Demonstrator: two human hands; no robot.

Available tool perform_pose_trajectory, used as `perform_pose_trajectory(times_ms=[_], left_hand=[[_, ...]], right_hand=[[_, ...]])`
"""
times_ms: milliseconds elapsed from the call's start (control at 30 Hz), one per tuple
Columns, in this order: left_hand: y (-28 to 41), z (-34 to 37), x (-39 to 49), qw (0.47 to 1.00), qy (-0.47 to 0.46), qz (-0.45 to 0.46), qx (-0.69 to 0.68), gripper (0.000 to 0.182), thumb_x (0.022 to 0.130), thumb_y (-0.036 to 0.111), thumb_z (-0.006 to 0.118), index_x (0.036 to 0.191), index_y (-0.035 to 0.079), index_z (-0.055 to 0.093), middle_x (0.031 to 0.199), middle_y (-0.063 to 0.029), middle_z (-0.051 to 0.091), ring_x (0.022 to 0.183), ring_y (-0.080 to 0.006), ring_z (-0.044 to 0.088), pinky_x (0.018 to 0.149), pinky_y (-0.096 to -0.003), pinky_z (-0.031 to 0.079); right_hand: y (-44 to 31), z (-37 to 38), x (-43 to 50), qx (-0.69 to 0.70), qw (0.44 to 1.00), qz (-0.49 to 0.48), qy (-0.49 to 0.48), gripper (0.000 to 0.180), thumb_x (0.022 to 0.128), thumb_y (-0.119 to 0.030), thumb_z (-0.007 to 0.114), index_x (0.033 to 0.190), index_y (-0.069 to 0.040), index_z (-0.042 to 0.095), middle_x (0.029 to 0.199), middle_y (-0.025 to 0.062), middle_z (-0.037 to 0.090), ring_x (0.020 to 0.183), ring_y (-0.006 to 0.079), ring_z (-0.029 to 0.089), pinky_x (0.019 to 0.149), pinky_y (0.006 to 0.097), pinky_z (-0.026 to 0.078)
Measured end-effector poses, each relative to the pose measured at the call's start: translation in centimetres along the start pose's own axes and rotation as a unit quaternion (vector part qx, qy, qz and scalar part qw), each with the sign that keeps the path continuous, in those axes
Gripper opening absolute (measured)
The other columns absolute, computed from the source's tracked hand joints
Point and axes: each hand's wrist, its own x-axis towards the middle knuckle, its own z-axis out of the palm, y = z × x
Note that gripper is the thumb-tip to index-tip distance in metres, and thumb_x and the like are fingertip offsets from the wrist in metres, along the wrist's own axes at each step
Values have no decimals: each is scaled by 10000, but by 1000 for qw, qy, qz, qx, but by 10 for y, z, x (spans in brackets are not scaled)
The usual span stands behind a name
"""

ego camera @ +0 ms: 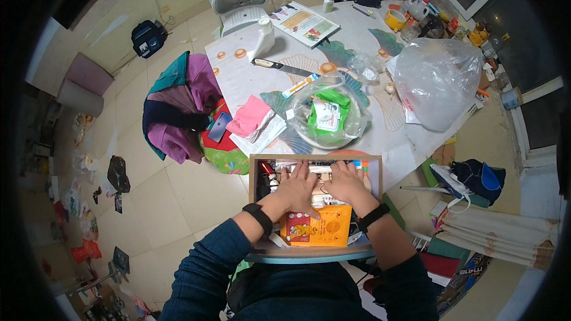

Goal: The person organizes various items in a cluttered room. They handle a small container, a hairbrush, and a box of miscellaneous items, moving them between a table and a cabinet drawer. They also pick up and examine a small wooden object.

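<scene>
A wooden-edged drawer or box (pixel 252 183), filled with small household items, lies directly before me. Both my hands are inside it, palms down on the contents. My left hand (pixel 294 189) has its fingers spread, the thumb over the upper edge of an orange-yellow packet (pixel 333 227) with a red printed panel. Beside it, my right hand (pixel 347 183) rests with slightly bent fingers on items toward the far side; what lies under its palm is hidden. A red cylindrical item (pixel 266 168) sits in the far left corner. Printed paper or packaging shows between the hands.
Beyond the drawer stands a table (pixel 397 160) with a patterned cover. On it lie a knife (pixel 285 68), a clear bag with a green packet (pixel 330 111), a pink cloth (pixel 250 116), a book (pixel 304 24) and a large plastic bag (pixel 437 82). Clothes (pixel 178 107) hang at left.
</scene>
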Motion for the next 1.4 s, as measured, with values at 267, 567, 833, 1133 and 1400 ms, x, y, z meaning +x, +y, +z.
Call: perform_pose_trajectory(times_ms=[267, 567, 833, 1133, 1400], left_hand=[[1, -2, 1, 1000, 8, 8, 19, 1114, 506, 592, 838, 1328, -3, 377, 1457, -304, 264, 1361, -456, 251, 1064, -622, 244], [-1, 1, 1, 998, 49, 30, 3, 960, 502, 543, 854, 1196, 8, 461, 1292, -282, 411, 1237, -456, 387, 1023, -533, 332], [10, 7, -15, 993, 105, 43, 27, 874, 581, 450, 848, 1221, 22, 436, 1267, -259, 461, 1188, -409, 454, 999, -488, 376], [18, 10, -19, 991, 94, 67, 60, 970, 656, 397, 802, 1418, 41, 318, 1382, -253, 386, 1246, -455, 390, 1034, -525, 328], [22, 17, -21, 989, 112, 82, 53, 928, 691, 324, 786, 1432, 45, 303, 1355, -272, 392, 1241, -450, 395, 1031, -511, 353]], right_hand=[[9, 8, -1, -7, 998, -43, 34, 642, 808, -432, 545, 1294, -17, 487, 1317, 125, 475, 1278, 270, 378, 1057, 461, 244], [9, -1, -3, -11, 999, -38, -9, 599, 834, -419, 511, 1309, -57, 474, 1343, 134, 466, 1294, 285, 377, 1087, 488, 214], [23, 14, -19, -18, 995, -93, 22, 591, 945, -444, 371, 1371, -36, 416, 1447, 169, 394, 1370, 317, 322, 1116, 550, 175], [26, 13, -37, -28, 994, -104, 36, 676, 952, -519, 351, 1412, -25, 376, 1441, 198, 392, 1368, 339, 318, 1128, 531, 166], [30, 14, -48, -28, 990, -128, 54, 697, 942, -535, 368, 1405, -15, 386, 1420, 211, 407, 1341, 352, 341, 1119, 506, 187]])
